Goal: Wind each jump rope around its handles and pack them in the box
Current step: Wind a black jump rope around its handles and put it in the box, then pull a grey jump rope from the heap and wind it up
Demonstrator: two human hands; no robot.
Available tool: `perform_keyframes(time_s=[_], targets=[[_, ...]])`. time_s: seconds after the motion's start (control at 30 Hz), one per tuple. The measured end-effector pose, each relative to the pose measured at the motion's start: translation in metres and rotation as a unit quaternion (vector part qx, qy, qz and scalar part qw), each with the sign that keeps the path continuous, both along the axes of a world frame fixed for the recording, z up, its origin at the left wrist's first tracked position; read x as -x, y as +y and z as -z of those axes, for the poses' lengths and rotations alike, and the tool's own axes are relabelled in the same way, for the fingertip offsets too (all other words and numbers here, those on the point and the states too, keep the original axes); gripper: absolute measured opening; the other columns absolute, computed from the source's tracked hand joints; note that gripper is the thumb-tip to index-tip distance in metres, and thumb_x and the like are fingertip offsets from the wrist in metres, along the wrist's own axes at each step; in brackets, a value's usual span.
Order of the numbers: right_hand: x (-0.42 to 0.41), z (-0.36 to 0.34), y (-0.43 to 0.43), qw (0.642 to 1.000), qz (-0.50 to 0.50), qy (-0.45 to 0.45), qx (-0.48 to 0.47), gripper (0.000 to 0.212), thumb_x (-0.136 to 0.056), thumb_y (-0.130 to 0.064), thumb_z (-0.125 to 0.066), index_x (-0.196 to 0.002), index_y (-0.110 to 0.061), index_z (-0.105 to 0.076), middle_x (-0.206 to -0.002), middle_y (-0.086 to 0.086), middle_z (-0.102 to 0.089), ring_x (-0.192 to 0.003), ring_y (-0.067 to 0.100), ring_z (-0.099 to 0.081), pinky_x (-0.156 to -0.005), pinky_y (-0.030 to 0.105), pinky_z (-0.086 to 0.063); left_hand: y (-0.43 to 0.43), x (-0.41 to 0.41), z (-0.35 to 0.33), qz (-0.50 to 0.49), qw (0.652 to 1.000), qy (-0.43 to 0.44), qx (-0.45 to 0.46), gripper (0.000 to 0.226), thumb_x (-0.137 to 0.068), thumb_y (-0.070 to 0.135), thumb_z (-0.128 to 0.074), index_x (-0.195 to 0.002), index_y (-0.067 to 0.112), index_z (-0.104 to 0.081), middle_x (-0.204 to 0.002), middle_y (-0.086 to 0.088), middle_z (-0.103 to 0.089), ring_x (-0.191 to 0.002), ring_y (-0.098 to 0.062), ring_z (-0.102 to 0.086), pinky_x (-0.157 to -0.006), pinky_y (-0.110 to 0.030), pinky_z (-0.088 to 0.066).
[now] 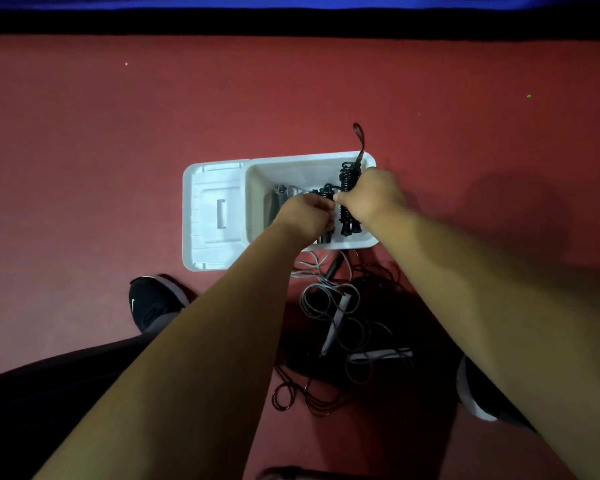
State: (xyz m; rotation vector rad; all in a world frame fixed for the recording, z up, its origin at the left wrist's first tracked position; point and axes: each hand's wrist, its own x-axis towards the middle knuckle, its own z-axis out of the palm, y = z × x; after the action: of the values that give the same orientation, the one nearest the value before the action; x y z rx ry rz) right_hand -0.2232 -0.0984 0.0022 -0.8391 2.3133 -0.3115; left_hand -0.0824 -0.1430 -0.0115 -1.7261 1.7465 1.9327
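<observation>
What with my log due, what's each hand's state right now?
Left hand: fingers curled over the box; what it holds cannot be told.
Right hand: grips the wound black rope.

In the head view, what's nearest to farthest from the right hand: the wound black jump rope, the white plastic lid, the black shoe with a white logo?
1. Wound black jump rope: gripped in the right hand, over the white box.
2. White plastic lid: left of the box.
3. Black shoe with white logo: lower left.
</observation>
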Motion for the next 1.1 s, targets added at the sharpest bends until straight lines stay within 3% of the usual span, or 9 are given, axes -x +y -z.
perform_keyframes(time_s=[0.07,0.23,0.47,0.6,0.73,0.83,0.9,0.97,1.1], targets=[[-0.004,0.008,-0.002,0.999,-0.016,0.04,-0.015,0.046,-0.092,-0.034,-0.081,-0.125,-0.005,-0.064,-0.108,0.012,-0.069,-0.092,0.032,-0.068,-0.067,0.031,-0.045,0.0,-0.001,0.007,0.007,1.0,-0.015,0.015,0.031,-0.097,-0.008,-0.048,-0.1,0.011,-0.072,-0.091,-0.01,-0.074,-0.067,-0.014,-0.064,-0.055,-0.019,-0.05],[-0.011,0.012,-0.008,0.993,-0.054,0.08,-0.072,0.024,-0.101,-0.01,-0.062,-0.123,-0.004,-0.068,-0.122,0.016,-0.071,-0.112,0.035,-0.07,-0.079,0.033,-0.052,-0.007,-0.011,0.02,0.016,0.997,-0.061,0.037,0.033,-0.091,-0.002,-0.056,-0.081,0.024,-0.074,-0.093,-0.009,-0.079,-0.081,-0.027,-0.071,-0.087,-0.045,-0.063],[-0.008,0.0,0.018,0.999,-0.015,0.037,-0.032,0.012,-0.097,-0.018,-0.056,-0.093,-0.013,-0.066,-0.104,0.014,-0.068,-0.086,0.036,-0.062,-0.07,0.032,-0.046,0.002,-0.024,0.001,-0.05,0.998,-0.015,0.046,0.032,-0.098,-0.002,-0.04,-0.088,0.009,-0.069,-0.079,-0.012,-0.071,-0.067,-0.028,-0.064,-0.057,-0.03,-0.051],[-0.008,-0.01,0.049,0.999,0.034,-0.001,0.015,0.026,-0.097,-0.022,-0.052,-0.078,-0.009,-0.061,-0.078,0.01,-0.064,-0.072,0.034,-0.06,-0.055,0.027,-0.039,0.016,-0.039,-0.021,0.001,0.99,-0.044,0.137,0.029,-0.1,0.006,-0.045,-0.099,0.011,-0.073,-0.078,-0.005,-0.073,-0.038,-0.001,-0.05,-0.04,-0.015,-0.036],[-0.022,-0.017,0.081,0.985,0.125,-0.107,0.046,0.033,-0.098,-0.029,-0.048,-0.098,-0.008,-0.074,-0.084,0.016,-0.073,-0.07,0.035,-0.069,-0.066,0.043,-0.063,0.039,-0.06,-0.029,0.116,0.979,-0.091,0.144,0.028,-0.097,0.012,-0.051,-0.093,0.015,-0.078,-0.073,-0.001,-0.075,-0.042,0.003,-0.054,-0.045,-0.016,-0.04],[-0.037,-0.013,0.104,0.983,0.141,-0.105,0.057,0.04,-0.09,-0.034,-0.045,-0.093,-0.005,-0.072,-0.086,0.021,-0.074,-0.067,0.033,-0.065,-0.07,0.055,-0.064,0.061,-0.076,-0.015,0.173,0.972,-0.142,0.073,0.025,-0.097,0.017,-0.056,-0.1,0.01,-0.079,-0.092,-0.012,-0.079,-0.061,-0.013,-0.065,-0.051,-0.019,-0.048],[-0.045,-0.006,0.118,0.986,0.119,-0.101,0.054,0.041,-0.091,-0.035,-0.045,-0.09,-0.004,-0.071,-0.087,0.021,-0.074,-0.07,0.035,-0.066,-0.071,0.053,-0.06,0.076,-0.084,-0.003,0.216,0.959,-0.18,0.024,0.027,-0.101,0.023,-0.058,-0.12,0.014,-0.075,-0.118,-0.012,-0.076,-0.092,-0.025,-0.071,-0.078,-0.033,-0.061],[-0.05,-0.001,0.128,0.99,0.093,-0.105,0.034,0.04,-0.093,-0.034,-0.045,-0.089,-0.004,-0.07,-0.087,0.019,-0.074,-0.074,0.038,-0.068,-0.072,0.054,-0.061,0.089,-0.091,0.009,0.279,0.941,-0.192,0.022,0.038,-0.104,0.021,-0.056,-0.142,0.022,-0.064,-0.141,-0.007,-0.065,-0.119,-0.026,-0.065,-0.104,-0.035,-0.053],[-0.049,0.016,0.139,0.991,0.009,-0.118,-0.059,0.037,-0.102,-0.031,-0.048,-0.096,-0.005,-0.073,-0.093,0.021,-0.076,-0.085,0.04,-0.073,-0.082,0.052,-0.063,0.101,-0.09,0.027,0.355,0.906,-0.228,0.042,0.063,-0.101,0.01,-0.055,-0.159,0.032,-0.042,-0.161,-0.011,-0.045,-0.136,-0.031,-0.054,-0.115,-0.035,-0.041]])
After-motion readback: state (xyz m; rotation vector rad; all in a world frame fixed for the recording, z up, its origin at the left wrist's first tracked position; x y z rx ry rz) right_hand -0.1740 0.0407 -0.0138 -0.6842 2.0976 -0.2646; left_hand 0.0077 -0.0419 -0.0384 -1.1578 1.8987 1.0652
